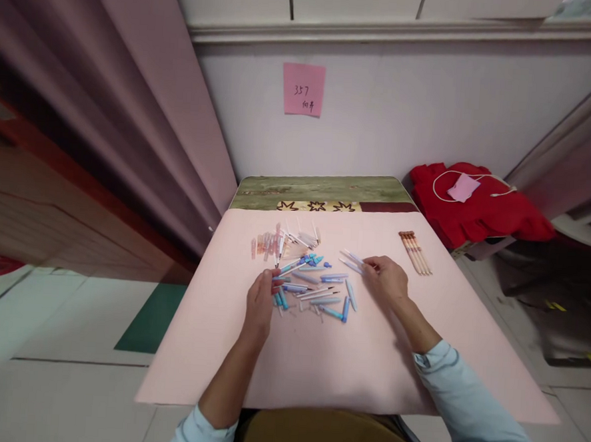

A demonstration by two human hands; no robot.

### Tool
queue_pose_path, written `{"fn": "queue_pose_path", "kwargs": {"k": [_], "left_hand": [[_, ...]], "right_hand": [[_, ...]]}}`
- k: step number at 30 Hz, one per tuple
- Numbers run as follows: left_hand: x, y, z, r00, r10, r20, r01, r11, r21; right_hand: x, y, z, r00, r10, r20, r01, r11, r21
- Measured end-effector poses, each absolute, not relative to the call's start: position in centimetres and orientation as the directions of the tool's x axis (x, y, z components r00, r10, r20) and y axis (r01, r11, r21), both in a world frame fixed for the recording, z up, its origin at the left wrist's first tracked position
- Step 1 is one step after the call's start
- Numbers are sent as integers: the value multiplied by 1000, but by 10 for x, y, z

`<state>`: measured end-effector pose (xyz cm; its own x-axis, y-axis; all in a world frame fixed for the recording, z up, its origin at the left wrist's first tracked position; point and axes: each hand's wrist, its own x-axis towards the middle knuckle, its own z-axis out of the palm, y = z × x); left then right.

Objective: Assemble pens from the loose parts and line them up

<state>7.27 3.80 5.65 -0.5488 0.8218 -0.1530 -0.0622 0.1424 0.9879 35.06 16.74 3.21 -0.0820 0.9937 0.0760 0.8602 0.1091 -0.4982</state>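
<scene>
My right hand [388,280] is closed in a pinch around slim pale blue pen barrels [352,259], whose ends point left over the pile. At the pile's left edge my left hand [259,304] has its fingers pinched around a thin blue pen part [280,279], mostly hidden by the fingers. Between the hands lie loose blue pen barrels [330,302], dark-tipped white refills [316,293] and small blue caps [313,259]. Clear pinkish pen parts [267,243] form a group behind my left hand, beside more white refills [294,237].
Several cream pens with brown tops [414,252] lie in a row at the right of the pink-covered table [326,369]. Behind stands a wall with a pink note [303,89]. Red cloth [476,209] with a white cable is at right, a curtain [148,92] at left.
</scene>
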Motion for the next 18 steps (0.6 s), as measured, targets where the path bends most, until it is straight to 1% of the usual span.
{"fn": "queue_pose_path", "kwargs": {"k": [3,5,8,10,12,14,16,18], "left_hand": [[65,34,56,-589,795,-143,-56,136,989],[60,32,58,-619,774,-134,-38,141,989],[51,30,57,-652,750,-113,3,152,988],[44,31,54,-661,746,-79,67,163,984],[38,34,49,-655,755,-16,184,180,966],[33,39,45,-634,771,64,337,201,920],[31,46,43,-581,802,134,502,224,836],[34,55,43,-501,847,177,653,237,719]], "right_hand": [[348,171,30,-109,993,44,898,118,-423],[346,170,27,-114,993,37,911,120,-394],[345,169,23,-123,991,58,908,136,-396],[346,169,21,-123,990,70,902,140,-408],[347,169,20,-124,989,80,895,147,-420],[349,168,20,-124,988,95,886,153,-437],[350,167,20,-110,988,112,873,150,-463],[349,165,22,-85,987,137,855,143,-498]]}}
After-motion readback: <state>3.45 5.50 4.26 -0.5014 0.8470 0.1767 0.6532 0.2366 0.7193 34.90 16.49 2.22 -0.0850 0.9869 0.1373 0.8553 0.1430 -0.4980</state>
